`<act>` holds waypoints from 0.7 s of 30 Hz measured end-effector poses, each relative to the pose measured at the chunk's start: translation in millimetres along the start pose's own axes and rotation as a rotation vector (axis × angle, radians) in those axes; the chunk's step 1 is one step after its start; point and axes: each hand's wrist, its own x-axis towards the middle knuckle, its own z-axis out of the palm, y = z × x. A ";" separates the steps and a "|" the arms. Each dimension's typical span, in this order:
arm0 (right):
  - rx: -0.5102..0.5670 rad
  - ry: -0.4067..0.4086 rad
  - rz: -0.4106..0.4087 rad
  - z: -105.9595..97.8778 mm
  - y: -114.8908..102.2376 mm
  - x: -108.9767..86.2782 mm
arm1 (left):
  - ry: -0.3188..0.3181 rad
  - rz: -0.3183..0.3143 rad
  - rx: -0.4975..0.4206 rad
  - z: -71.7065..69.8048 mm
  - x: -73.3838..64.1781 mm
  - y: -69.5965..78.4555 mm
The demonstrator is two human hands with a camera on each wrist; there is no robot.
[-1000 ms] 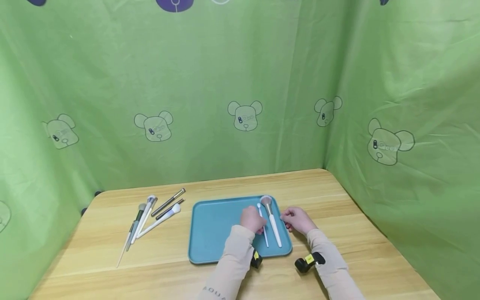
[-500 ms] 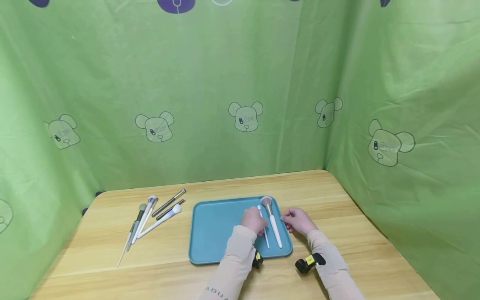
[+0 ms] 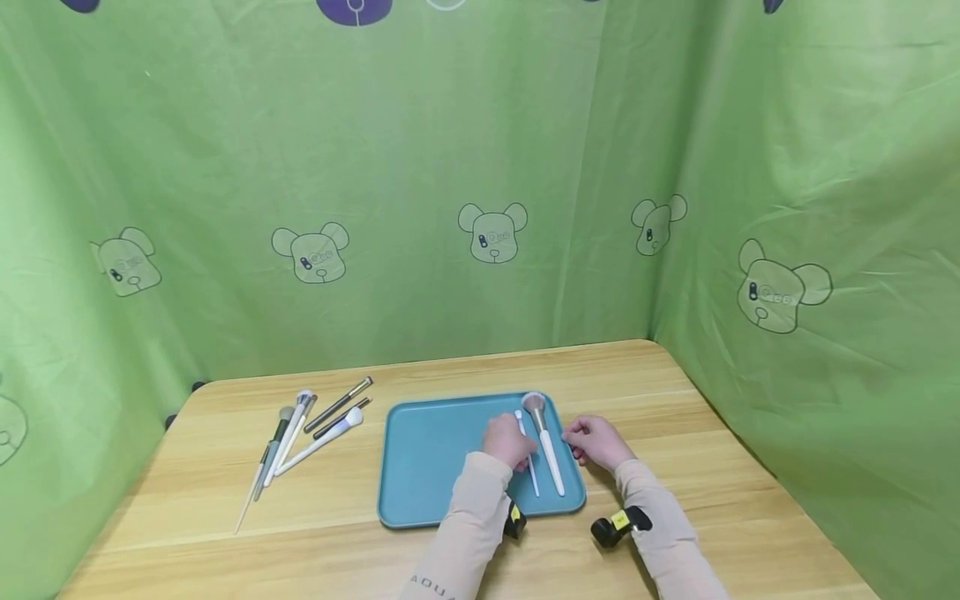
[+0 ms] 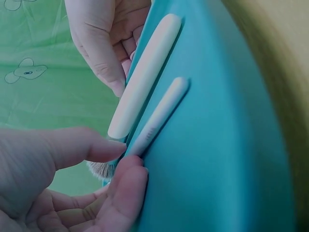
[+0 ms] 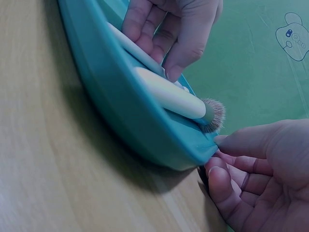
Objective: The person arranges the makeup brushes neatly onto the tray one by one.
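A teal tray (image 3: 427, 462) lies on the table with two white-handled makeup brushes along its right side. My left hand (image 3: 508, 442) reaches over the tray and pinches the thin makeup brush (image 4: 157, 113) between thumb and fingertips, its handle lying on the tray floor. Beside it, nearer the right rim, rests the big fluffy makeup brush (image 3: 551, 462), untouched. At the tray's right edge, my right hand (image 3: 597, 442) grips the rim (image 5: 205, 157), thumb on top and fingers curled below, as the right wrist view shows.
Several more makeup brushes (image 3: 300, 433), white, grey and dark-handled, lie loosely grouped on the wooden table (image 3: 187, 467) to the left of the tray. A green curtain (image 3: 405, 167) with bear prints hangs behind and at both sides of the table.
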 end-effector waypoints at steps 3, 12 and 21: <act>-0.004 0.000 -0.006 0.1 -1.4 -0.6 | 0.010 -0.001 -0.024 0.2 0.1 -1.8; -0.007 -0.002 -0.010 0.0 -1.6 -3.0 | 0.010 0.009 -0.022 -4.8 -4.0 -1.7; -0.003 -0.004 -0.012 0.0 -2.4 -3.0 | 0.031 0.077 0.046 -26.9 -13.0 2.4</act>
